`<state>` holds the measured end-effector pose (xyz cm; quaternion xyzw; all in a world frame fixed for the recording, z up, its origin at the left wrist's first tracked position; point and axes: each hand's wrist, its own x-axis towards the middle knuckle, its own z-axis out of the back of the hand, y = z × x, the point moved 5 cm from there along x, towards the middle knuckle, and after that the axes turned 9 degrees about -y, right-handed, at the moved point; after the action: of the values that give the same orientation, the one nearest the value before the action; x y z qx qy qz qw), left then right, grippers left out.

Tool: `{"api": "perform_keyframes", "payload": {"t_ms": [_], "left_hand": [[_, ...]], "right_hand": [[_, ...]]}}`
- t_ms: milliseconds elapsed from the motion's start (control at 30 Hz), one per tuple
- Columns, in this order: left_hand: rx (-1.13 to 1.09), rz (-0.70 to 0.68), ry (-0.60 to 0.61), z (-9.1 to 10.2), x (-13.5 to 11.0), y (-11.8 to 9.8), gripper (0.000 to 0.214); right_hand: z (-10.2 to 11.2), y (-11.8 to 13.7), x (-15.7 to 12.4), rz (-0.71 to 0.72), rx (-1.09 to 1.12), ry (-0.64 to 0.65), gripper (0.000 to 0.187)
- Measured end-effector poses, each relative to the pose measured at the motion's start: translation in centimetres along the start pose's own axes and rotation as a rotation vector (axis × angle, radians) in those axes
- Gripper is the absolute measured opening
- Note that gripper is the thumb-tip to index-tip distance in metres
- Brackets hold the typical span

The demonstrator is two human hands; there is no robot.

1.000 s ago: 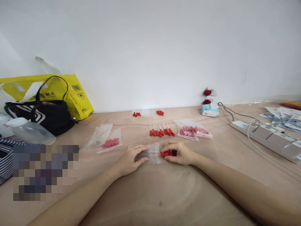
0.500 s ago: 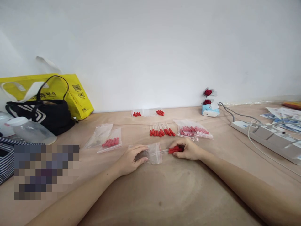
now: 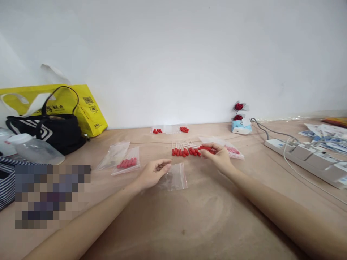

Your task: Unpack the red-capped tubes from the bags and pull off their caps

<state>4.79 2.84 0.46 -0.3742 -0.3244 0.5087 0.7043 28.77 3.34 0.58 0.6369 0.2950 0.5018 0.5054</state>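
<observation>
My right hand [image 3: 217, 157] is closed around several glass droppers [image 3: 204, 148] with red rubber bulbs, their clear tubes pointing left. It hovers by a row of loose red-bulbed droppers [image 3: 184, 151] on the table. My left hand [image 3: 154, 173] is raised a little, with fingers loosely curled and the thumb apart from them; I see nothing in its grasp. Just to its right lies a clear zip bag [image 3: 178, 177], flat, with no droppers in it. A bag with red droppers [image 3: 233, 151] sits partly behind my right hand.
On the left lie more zip bags [image 3: 127, 163], one with red bulbs, and a black handbag [image 3: 59, 130], a yellow bag [image 3: 93, 112] and a plastic bottle [image 3: 40, 150]. Two bags [image 3: 169, 129] rest by the wall. A power strip [image 3: 306, 155] with cables, and a tissue pack [image 3: 241, 127], are on the right.
My right hand has drawn the droppers out of the zip bag's mouth and moved them up and away toward the loose row. My left hand has lifted off the bag.
</observation>
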Motion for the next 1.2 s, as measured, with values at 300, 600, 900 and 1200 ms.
{"api": "perform_keyframes", "payload": {"t_ms": [300, 600, 900, 1200], "left_hand": [[-0.564, 0.51, -0.022, -2.9, 2.9, -1.1, 0.015], [-0.413, 0.537, -0.051, -0.4, 6.3, 0.5, 0.01], [-0.054, 0.666, -0.013, 1.7, 10.7, 2.8, 0.026], [0.055, 0.622, -0.058, -0.2, 13.4, 3.3, 0.031]], "right_hand": [[-7.3, 2.4, -3.8, 0.656, -0.242, 0.218, 0.023], [-6.5, 2.7, -4.1, 0.743, -0.258, 0.386, 0.035], [-4.1, 1.0, -4.2, 0.615, -0.341, 0.359, 0.012], [-3.5, 1.2, -5.5, 0.587, -0.391, 0.458, 0.009]]}}
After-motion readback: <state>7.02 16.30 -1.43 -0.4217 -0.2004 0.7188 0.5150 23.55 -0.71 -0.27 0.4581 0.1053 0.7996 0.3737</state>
